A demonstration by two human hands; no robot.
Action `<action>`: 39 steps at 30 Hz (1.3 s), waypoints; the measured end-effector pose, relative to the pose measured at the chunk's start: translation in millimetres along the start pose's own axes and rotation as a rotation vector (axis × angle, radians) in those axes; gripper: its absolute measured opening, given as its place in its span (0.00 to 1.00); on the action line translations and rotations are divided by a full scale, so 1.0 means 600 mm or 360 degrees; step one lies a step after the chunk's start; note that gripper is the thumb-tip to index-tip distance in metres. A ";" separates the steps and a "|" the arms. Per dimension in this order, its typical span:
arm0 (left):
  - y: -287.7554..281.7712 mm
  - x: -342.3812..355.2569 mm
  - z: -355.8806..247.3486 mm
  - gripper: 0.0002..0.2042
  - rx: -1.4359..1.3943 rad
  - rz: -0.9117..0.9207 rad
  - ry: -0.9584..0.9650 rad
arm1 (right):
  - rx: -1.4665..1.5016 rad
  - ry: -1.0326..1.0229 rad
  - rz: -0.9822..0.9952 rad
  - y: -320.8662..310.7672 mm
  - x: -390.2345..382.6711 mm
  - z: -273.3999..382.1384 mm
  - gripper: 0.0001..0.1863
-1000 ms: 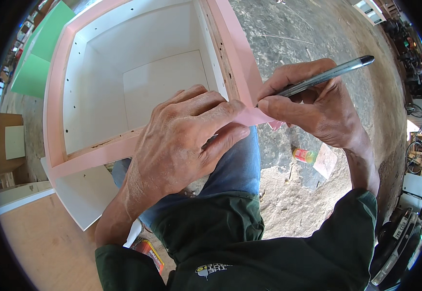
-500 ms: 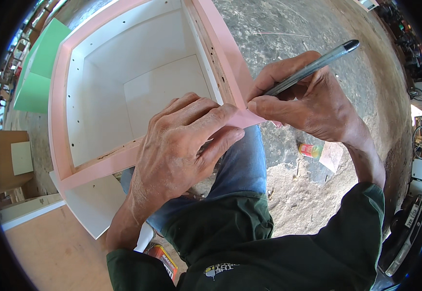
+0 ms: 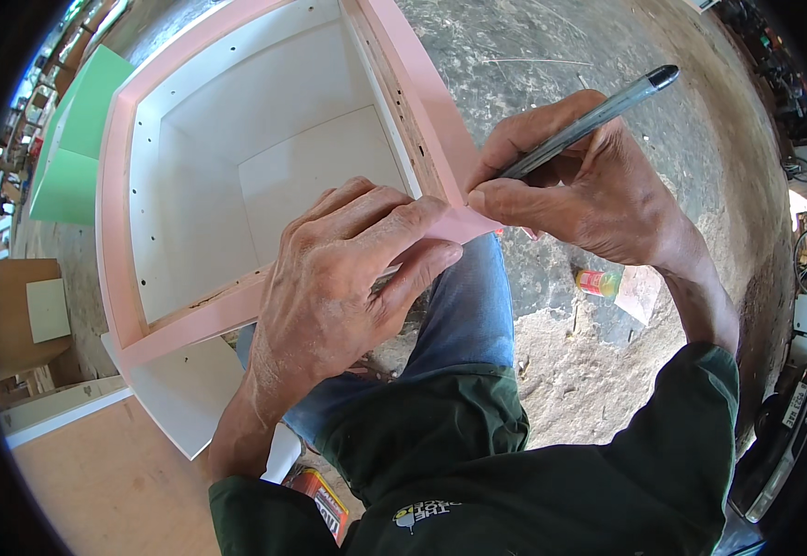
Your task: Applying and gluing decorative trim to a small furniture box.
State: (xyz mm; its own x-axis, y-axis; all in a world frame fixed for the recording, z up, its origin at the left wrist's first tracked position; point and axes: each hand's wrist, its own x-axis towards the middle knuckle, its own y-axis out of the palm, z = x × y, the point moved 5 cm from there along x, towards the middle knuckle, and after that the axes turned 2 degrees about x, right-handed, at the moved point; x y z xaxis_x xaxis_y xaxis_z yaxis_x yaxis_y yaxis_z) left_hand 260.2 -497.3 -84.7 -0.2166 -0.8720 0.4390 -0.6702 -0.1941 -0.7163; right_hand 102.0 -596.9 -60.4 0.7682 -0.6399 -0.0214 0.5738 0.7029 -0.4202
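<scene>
A box-shaped cabinet (image 3: 181, 326) with a pink front edge and white inside leans in front of me, its opening toward me. Small dark holes dot its inner walls. My left hand (image 3: 343, 269) grips the pink edge near its closest right corner, thumb below and fingers over the top. In my right hand (image 3: 580, 185) is a pen (image 3: 598, 120) with a dark end cap, pinched between thumb and fingers and slanting up to the right. Its lower tip is hidden by my fingers, right at the cabinet's pink corner.
A green panel piece (image 3: 77, 148) stands at the left, with brown boards (image 3: 98, 473) below it. On the rough floor at the right lie a small bottle (image 3: 598, 282) and a pinkish scrap (image 3: 640, 292). A red and yellow can (image 3: 320, 496) is by my left arm.
The pen and my right hand have shifted very slightly left and up in view. Both hands keep their grip at the cabinet corner.
</scene>
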 end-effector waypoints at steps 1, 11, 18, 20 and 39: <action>0.000 0.000 -0.001 0.11 -0.0006 0.0002 -0.0001 | 0.0012 0.0019 -0.0006 0.000 -0.001 0.001 0.06; 0.001 -0.001 -0.003 0.10 -0.0028 -0.0014 -0.0042 | -0.0014 0.0022 -0.0030 0.000 -0.006 -0.002 0.06; -0.003 0.004 -0.005 0.09 -0.0085 -0.0036 -0.0005 | -0.0120 -0.0042 0.0024 -0.002 -0.023 0.004 0.05; 0.000 0.003 -0.005 0.09 -0.0092 -0.0034 -0.0003 | -0.0104 0.0006 0.0026 0.000 -0.022 0.003 0.05; 0.003 -0.001 -0.001 0.08 -0.0057 -0.0022 -0.0034 | -0.0138 0.0191 0.0030 0.005 -0.024 -0.003 0.08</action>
State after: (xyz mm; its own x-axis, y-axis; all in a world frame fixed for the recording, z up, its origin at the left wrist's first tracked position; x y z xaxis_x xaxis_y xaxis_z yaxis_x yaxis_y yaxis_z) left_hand 258.3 -497.0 -85.8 -0.1925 -0.8787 0.4368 -0.6981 -0.1902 -0.6903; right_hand 92.4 -586.0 -63.1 0.7359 -0.6632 -0.1360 0.5291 0.6888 -0.4957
